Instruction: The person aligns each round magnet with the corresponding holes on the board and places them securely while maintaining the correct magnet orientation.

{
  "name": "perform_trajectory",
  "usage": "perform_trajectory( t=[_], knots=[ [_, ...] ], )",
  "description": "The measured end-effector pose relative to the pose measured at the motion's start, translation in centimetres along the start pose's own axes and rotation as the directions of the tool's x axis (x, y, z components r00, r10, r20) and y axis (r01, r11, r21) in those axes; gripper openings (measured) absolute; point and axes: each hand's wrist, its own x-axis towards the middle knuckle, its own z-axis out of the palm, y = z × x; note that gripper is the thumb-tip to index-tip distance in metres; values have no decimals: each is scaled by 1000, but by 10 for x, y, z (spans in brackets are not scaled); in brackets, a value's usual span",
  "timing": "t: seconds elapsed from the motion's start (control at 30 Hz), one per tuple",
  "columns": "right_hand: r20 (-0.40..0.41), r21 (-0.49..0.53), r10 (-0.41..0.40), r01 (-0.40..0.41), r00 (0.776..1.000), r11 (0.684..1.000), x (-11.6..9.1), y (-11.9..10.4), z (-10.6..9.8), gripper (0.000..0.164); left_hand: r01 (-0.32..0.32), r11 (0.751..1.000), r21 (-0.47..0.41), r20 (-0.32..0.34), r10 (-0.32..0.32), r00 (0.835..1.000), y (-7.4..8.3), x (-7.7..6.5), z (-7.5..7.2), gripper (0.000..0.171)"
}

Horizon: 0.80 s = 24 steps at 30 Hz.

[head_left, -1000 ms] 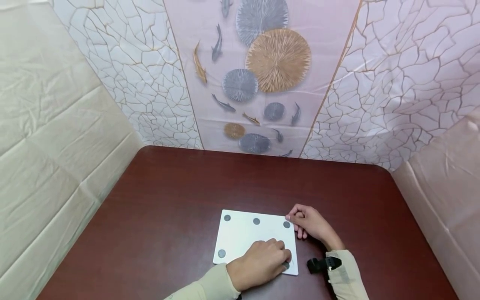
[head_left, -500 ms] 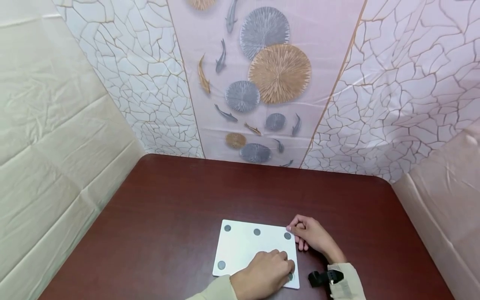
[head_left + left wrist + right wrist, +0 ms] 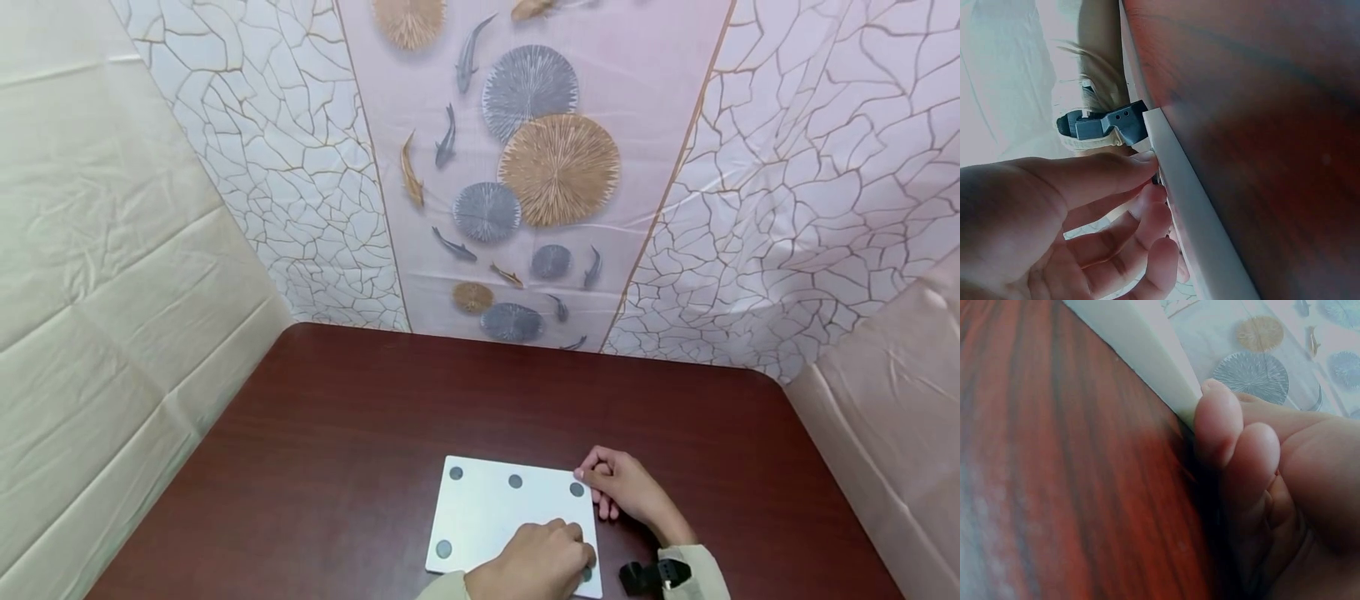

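Note:
A white rectangular board (image 3: 480, 508) lies flat on the dark red-brown table, with several flat round grey discs on its face near the edges. My left hand (image 3: 536, 558) reaches across the board and pinches a grey disc (image 3: 587, 574) at the near right corner. In the left wrist view, the thumb (image 3: 1110, 172) and fingertips meet at the board's surface, with a sliver of something dark between them. My right hand (image 3: 630, 492) grips the board's far right corner between thumb and index finger, beside another grey disc (image 3: 577, 489).
Discs also lie at the far left (image 3: 456, 473), far middle (image 3: 515, 482) and near left (image 3: 444, 549) of the board. Dark wood table (image 3: 337, 467) surrounds it. Patterned cloth walls rise behind and at both sides. A black strap mount (image 3: 652, 577) sits on the right wrist.
The head view has tilted up, so everything sits lower in it. The left hand and its disc have slid slightly right toward the board's corner. The right hand keeps its grip.

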Motion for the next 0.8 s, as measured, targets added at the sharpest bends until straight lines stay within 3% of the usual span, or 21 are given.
perform_trajectory(
  t=[0.17, 0.4, 0.8],
  knots=[
    [-8, -7, -11, 11, 1000, 1000, -1, 2, 1, 23, 16, 999, -44, -17, -17, 1000, 0, 0, 0, 8],
    [-15, -19, -6, 6, 1000, 1000, 0, 2, 0, 24, 85, 992, -96, -16, -87, 996, 0, -2, 0, 5],
    [-23, -35, 5, -5, 1000, 999, 0, 1, 0, 22, 89, 989, -119, 13, -88, 996, -1, -3, 1, 3]
  ],
)
